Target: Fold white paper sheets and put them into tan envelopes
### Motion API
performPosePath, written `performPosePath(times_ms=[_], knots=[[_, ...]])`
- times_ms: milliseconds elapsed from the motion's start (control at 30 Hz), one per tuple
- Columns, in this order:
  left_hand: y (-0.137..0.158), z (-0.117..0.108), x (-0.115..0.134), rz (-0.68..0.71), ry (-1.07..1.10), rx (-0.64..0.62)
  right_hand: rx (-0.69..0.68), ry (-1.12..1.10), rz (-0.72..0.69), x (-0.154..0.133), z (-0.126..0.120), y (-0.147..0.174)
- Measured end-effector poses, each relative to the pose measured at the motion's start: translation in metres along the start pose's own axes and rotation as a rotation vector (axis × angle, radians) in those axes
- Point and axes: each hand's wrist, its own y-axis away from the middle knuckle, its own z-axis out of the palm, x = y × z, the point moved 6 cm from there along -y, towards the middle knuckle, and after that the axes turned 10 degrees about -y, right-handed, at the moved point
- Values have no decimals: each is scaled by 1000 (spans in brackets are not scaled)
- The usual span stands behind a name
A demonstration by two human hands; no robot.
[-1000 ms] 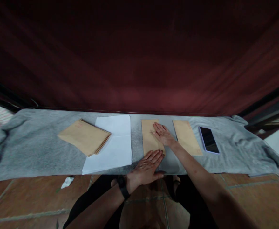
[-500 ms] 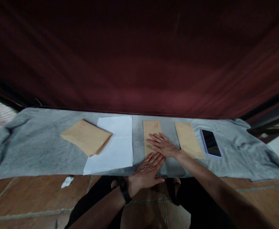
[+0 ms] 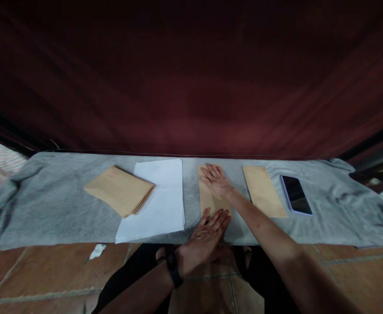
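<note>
A tan paper envelope (image 3: 211, 198) lies flat on the grey cloth, its long side running away from me. My right hand (image 3: 217, 179) rests palm down on its far part, fingers stretched. At the near end of the same envelope my left hand (image 3: 207, 233) lies flat with fingers extended, a dark band on the wrist. Neither hand grips anything. Another tan envelope (image 3: 264, 192) lies to the right, partly behind my right forearm. To the left, a stack of tan envelopes (image 3: 121, 189) overlaps white paper sheets (image 3: 160, 200).
A phone (image 3: 296, 195) in a pale purple case lies right of the envelopes. The grey cloth (image 3: 54, 205) covers a narrow bench-like surface with a dark red curtain (image 3: 191, 96) behind it. Crumpled white tissue (image 3: 97, 250) is on the tiled floor (image 3: 54, 270).
My right hand has slid away from me along the envelope to its far end. My left hand stays at the near end. The view has shifted slightly.
</note>
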Motion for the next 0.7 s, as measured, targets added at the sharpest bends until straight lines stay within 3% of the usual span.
performPosePath(times_ms=[200, 700], knots=[[-1, 7, -2, -27, -13, -53, -10, -46, 18, 3, 6, 16], [3, 12, -10, -87, -12, -88, -71, -101, -1, 0, 2, 111]])
